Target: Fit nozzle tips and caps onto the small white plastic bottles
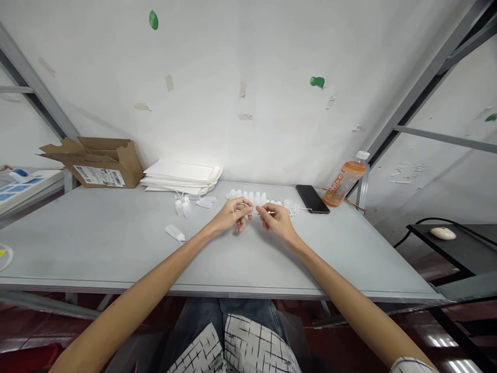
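My left hand (233, 215) and my right hand (276, 219) meet above the middle of a pale grey table (93, 248). My left fingers pinch a small white plastic piece (249, 206). My right fingertips pinch a thin white cord (263, 210) close to that piece, though the fingers hide the exact join. Just behind my hands lies a row of small white plastic bottles (248, 196), ending in a white tangle of cords (290, 209). To the left, several similar bottles (183, 207) stand or lie together, and another (175, 233) lies alone.
A stack of white paper sheets or bags (180, 176) and an open cardboard box (99, 163) stand at the back left. A black phone (312, 199) and an orange drink bottle (344, 178) lie at the back right. A grey metal frame flanks the table, and a white wall rises behind it.
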{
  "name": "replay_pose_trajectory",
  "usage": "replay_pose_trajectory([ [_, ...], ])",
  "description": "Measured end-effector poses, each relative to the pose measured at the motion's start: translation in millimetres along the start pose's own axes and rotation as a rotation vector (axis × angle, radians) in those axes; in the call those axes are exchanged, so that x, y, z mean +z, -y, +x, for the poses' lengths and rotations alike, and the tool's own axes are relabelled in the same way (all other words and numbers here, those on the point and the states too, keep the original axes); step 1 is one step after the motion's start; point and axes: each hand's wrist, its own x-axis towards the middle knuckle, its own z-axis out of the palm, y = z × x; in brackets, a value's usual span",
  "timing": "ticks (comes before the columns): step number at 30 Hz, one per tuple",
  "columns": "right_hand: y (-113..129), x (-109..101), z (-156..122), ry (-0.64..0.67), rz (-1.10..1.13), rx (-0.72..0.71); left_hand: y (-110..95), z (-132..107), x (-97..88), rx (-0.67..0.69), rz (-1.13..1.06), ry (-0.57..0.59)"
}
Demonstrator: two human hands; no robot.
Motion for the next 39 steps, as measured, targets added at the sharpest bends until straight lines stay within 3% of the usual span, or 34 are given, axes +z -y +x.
replay_pose_trajectory([
  [13, -9.2, 11.6, -10.3, 0.027, -0.006, -0.001, -5.0, -5.4, 7.2, -0.036, -0.016, -0.018],
  [19, -8.9, 15.3, -9.1, 0.061, 0.110, -0.015, -7.0, -9.4, 14.9, -0.030, -0.014, -0.121],
  [23, -10.2, 15.6, -9.1, 0.038, 0.010, -0.090, -7.3, -9.9, 16.8, -0.072, -0.024, -0.179],
  [30, -13.7, 18.2, -10.5, -0.024, -0.260, -0.394, -6.0, -7.8, 12.4, -0.228, -0.028, -0.248],
  [32, -12.7, 17.7, -9.7, -0.030, -0.266, -0.376, -5.2, -7.7, 11.5, -0.200, -0.005, -0.259],
  [34, -10.2, 16.4, -8.4, -0.038, -0.216, -0.300, -5.1, -8.5, 10.8, -0.085, 0.055, -0.251],
  [39, -3.2, 13.4, -4.1, 0.040, 0.183, -0.004, -8.1, -12.8, 10.1, 0.175, 0.422, -0.246],
])
